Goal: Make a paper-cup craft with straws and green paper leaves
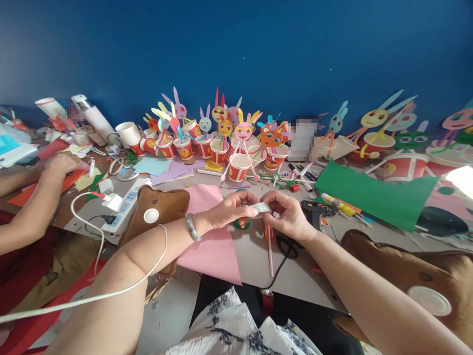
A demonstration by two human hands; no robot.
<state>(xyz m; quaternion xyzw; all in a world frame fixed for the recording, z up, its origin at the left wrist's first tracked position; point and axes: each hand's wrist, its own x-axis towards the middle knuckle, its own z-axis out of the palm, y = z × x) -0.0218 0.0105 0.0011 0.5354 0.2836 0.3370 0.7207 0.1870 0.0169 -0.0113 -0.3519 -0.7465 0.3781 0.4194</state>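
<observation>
My left hand [233,211], with a jade-coloured bangle on its wrist, and my right hand [290,216] meet over the table. Between their fingertips is a small roll of whitish tape [262,208], pinched from both sides. Beneath the hands, a green paper disc [242,224] is partly covered. Pink paper [207,249] lies under my left wrist. Below my right hand are a pale pink strip [270,259] and a black cable. What looks like a black glue gun [311,213] rests beside my right wrist.
Red-and-white paper cups [240,170] with paper rabbit faces line the blue wall. Green paper [377,195] lies right, a white power strip [127,207] left. A white cable crosses my left arm. Brown cushions flank me; another person's arm [40,197] is at far left.
</observation>
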